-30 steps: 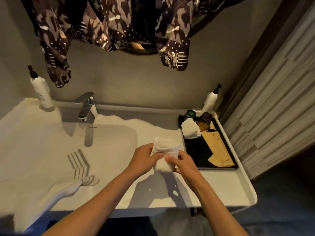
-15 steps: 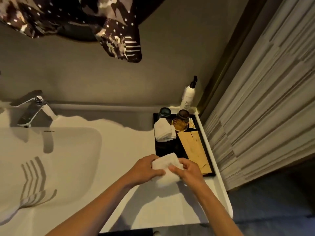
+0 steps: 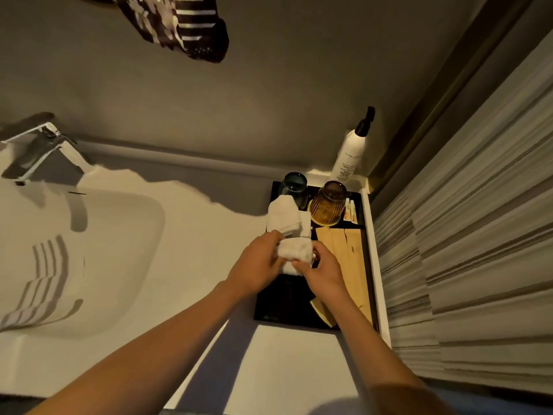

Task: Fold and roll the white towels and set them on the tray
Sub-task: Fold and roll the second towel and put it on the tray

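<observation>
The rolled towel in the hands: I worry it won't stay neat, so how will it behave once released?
The rolled towel looks soft, so it probably sags or loosens. Its round shape might roll slightly on the black tray, though the placed towel beside it may brace it.

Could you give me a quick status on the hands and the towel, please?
Left hand and right hand both gripping rolled towel over black tray. First towel already there. Glasses behind, clear.

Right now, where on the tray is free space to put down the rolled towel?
The tray has a bare dark patch at its near left, between the hands' towel and the near rim, left of the tan paper. The far end is crowded: a rolled towel and two cups.
</observation>
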`<state>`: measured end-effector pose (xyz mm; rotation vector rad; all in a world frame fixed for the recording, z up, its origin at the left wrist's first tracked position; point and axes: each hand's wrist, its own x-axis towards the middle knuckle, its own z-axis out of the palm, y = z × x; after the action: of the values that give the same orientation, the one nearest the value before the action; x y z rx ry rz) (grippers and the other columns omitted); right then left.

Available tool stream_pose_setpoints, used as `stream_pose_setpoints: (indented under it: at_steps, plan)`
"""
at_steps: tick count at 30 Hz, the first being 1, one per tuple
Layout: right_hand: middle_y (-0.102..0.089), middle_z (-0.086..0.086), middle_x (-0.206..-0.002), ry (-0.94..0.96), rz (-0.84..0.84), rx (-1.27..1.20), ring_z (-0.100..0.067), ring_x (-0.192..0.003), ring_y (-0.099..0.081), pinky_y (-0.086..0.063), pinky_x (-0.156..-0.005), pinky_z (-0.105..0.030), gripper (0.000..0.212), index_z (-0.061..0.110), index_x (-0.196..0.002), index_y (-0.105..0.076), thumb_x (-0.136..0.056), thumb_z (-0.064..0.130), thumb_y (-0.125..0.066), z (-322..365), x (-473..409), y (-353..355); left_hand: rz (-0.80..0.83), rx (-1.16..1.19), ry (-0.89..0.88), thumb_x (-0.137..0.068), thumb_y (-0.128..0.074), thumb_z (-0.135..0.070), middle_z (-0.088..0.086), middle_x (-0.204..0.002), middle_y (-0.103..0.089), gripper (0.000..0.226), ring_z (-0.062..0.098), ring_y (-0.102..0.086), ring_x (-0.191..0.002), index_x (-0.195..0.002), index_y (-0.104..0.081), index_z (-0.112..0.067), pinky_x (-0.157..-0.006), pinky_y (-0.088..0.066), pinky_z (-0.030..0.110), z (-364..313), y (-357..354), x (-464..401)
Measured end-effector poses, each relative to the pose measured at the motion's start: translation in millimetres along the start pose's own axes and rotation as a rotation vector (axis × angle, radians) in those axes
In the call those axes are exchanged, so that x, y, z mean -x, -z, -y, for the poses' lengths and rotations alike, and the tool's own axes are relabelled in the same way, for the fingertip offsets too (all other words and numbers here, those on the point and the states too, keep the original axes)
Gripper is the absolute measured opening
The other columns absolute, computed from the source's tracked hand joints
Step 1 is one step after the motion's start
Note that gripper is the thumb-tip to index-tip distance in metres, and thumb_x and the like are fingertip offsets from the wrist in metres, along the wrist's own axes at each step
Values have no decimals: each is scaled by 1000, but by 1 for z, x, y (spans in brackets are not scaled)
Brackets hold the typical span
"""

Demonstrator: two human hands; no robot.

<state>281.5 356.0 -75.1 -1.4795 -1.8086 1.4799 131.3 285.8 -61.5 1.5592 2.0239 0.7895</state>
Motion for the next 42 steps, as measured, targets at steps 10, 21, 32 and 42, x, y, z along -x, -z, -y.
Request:
stream_pose_setpoints:
  at_steps: [10,21,32,42]
  plan:
    - [-63,6,-123,-17,-327,24,-11,-100,-62,-56,-84,-35,52,25,-128,-56,-82,40,-74,-12,-9,-20,-168,39,108,-91,-64,-35,3,-120,-52,46,19,-56,-102,-127,-45,-14,-82,-47,30,2,-12,-9]
    - [-34,2,-154,96,-140,203,-21,-142,-33,-38,-112,-51,103,37,-150,-15,-71,23,-79,-26,2,-12,-118,301,116,-78,-78,-30,-30,-112,-50,55,-18,-53,-100,-118,-43,-42,-78,-43,3,-7,-5,15]
    - [-68,7,-101,-53,17,26,-13,-93,-65,-56,-78,-28,33,23,-112,-65,-85,41,-71,-29,7,6,-95,-13,256,-93,-58,-50,4,-103,-72,43,22,-67,-92,-121,-60,-17,-70,-44,29,7,-11,9]
    - [-63,3,-85,-123,-264,430,-17,-73,-58,-38,-52,-26,36,22,-88,-58,-90,58,-53,-2,1,-18,-398,-295,65,-83,-67,-48,5,-119,-53,47,25,-53,-101,-117,-55,-17,-79,-49,39,4,-13,22]
